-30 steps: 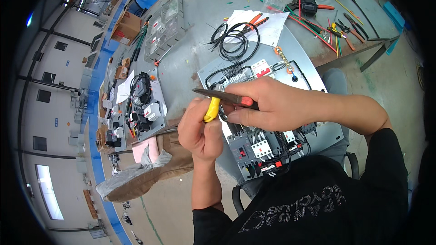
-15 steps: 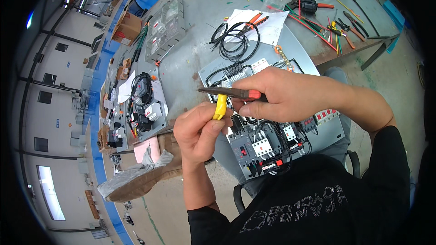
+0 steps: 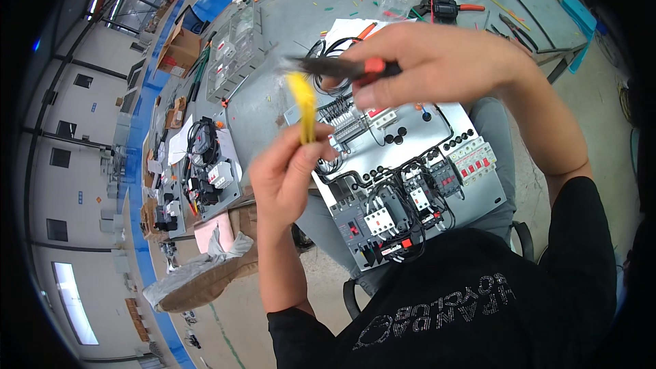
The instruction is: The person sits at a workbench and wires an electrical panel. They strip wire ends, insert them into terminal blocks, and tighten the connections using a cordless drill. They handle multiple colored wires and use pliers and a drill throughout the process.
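My left hand point(image 3: 283, 174) pinches the lower end of a bright yellow strip point(image 3: 305, 109), which stands up from the fingertips and is smeared by motion. It looks folded into two strands; its exact kind is not clear. Closed around the handles of dark-jawed pliers with red on the grips point(image 3: 338, 68) is my right hand point(image 3: 444, 61). The jaws lie across the upper end of the strip; blur hides whether they bite on it. Below both hands, a metal mounting plate point(image 3: 372, 152) rests over my lap, carrying a circuit breaker point(image 3: 353, 231), contactors point(image 3: 380, 221) and black wiring.
On the grey table point(image 3: 290, 24) lie a coil of black cable point(image 3: 331, 46), partly behind my right hand, and a black tool with an orange-red handle point(image 3: 445, 7). A second wired plate point(image 3: 232, 160) is at left, near a cardboard box point(image 3: 179, 51). Plastic-covered cloth point(image 3: 205, 266) hangs below.
Both hands have risen and shifted left, with the pliers and yellow strip. The strip now shows more length above my left fingers, and more of the mounting plate is uncovered.
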`<action>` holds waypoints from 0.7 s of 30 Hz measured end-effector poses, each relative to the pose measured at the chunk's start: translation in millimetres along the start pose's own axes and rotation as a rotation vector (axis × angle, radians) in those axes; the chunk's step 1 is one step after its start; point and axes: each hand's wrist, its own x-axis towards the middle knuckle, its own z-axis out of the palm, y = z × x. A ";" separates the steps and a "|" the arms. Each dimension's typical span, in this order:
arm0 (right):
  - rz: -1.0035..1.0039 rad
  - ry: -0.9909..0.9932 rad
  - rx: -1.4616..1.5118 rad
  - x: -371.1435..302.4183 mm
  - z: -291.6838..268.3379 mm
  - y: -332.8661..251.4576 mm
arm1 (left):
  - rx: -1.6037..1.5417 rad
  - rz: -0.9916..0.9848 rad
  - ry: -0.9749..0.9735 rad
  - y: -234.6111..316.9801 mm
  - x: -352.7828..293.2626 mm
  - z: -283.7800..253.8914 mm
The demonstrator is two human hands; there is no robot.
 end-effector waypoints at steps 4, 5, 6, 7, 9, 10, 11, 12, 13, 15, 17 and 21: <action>0.178 0.166 0.089 -5.8 -15.6 42.8 | -0.401 0.256 0.103 -0.4 30.4 2.3; 0.226 0.186 0.231 -8.7 -14.4 55.4 | -0.445 0.273 0.092 -0.8 35.9 2.8; 0.269 0.267 0.283 -13.1 -8.7 59.8 | -0.495 0.290 0.086 -0.4 38.6 4.5; 0.278 0.285 0.282 -18.7 -4.7 65.3 | -0.490 0.276 0.085 1.8 39.2 8.7; 0.255 0.304 0.353 -26.9 7.6 77.0 | -0.493 0.271 0.057 -9.1 43.3 18.2; 0.230 0.306 0.425 -32.4 17.9 81.1 | -0.510 0.277 0.039 -16.0 44.8 26.4; 0.250 0.307 0.466 -35.1 29.0 80.6 | -0.542 0.235 0.046 -27.2 45.3 35.9; 0.314 0.286 0.447 -36.3 39.8 77.8 | -0.580 0.225 0.078 -33.8 45.5 46.6; 0.326 0.262 0.460 -35.6 51.5 77.8 | -0.553 0.190 0.089 -40.5 42.7 53.2; 0.270 0.243 0.448 -32.6 74.2 87.5 | -0.531 0.154 0.097 -45.3 41.2 62.6; 0.215 0.249 0.406 -29.5 89.0 92.0 | -0.544 0.148 0.101 -48.9 41.5 70.2; 0.261 0.246 0.496 -20.3 111.5 111.3 | -0.492 0.131 0.083 -56.2 42.9 74.8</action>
